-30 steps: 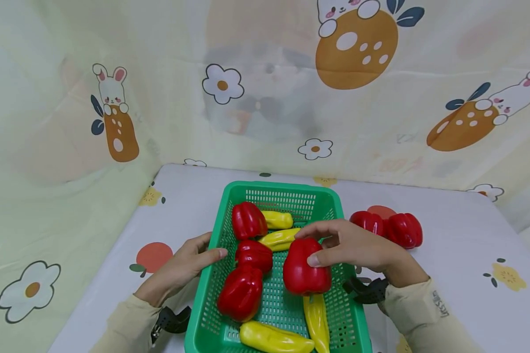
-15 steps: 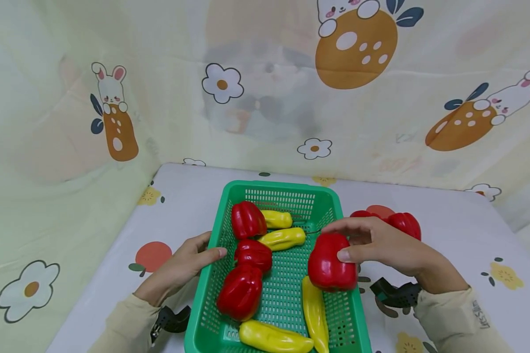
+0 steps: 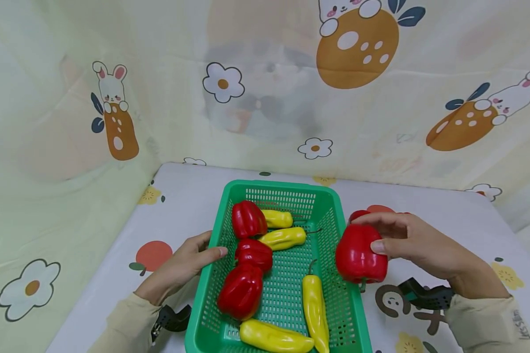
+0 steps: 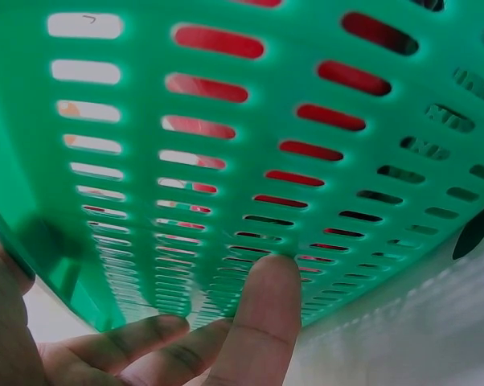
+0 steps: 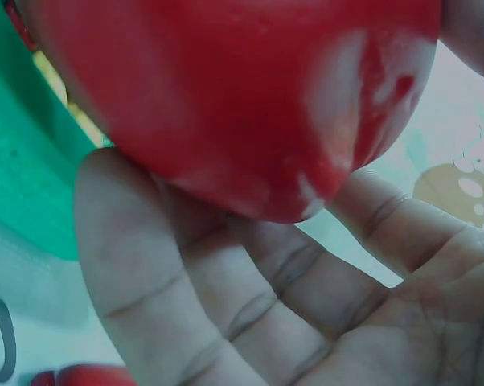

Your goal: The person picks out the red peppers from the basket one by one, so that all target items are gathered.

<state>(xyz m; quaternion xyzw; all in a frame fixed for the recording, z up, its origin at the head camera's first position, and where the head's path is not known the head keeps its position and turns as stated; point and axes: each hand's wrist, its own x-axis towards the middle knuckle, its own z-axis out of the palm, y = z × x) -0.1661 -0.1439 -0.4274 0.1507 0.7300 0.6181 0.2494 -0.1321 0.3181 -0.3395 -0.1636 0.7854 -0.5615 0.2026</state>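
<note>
My right hand [image 3: 412,245] grips a red bell pepper [image 3: 359,255] by its side, with the thumb on its near face. The bell pepper hangs over the right rim of a green plastic basket [image 3: 357,314], stem end down. In the right wrist view, fingers [image 5: 137,265] curl under the bell pepper [image 5: 234,96]. My left hand [image 3: 190,260] holds the basket's left rim, thumb over the edge. Its other fingers [image 4: 262,314] lie against the slotted outer wall in the left wrist view. Inside the basket, red bell peppers [image 3: 240,291] line the left side, with several yellow peppers [image 3: 315,311] around.
More red bell pepper [image 3: 358,214] shows on the table behind my right hand, mostly hidden by it. A white patterned cloth [image 3: 459,220] covers the table. Printed curtains [image 3: 265,113] stand behind it and to the left.
My right hand has carried the red bell pepper rightward from inside the basket to over its right rim. The yellow pepper beneath is now uncovered up to its stem. My left hand stays put.
</note>
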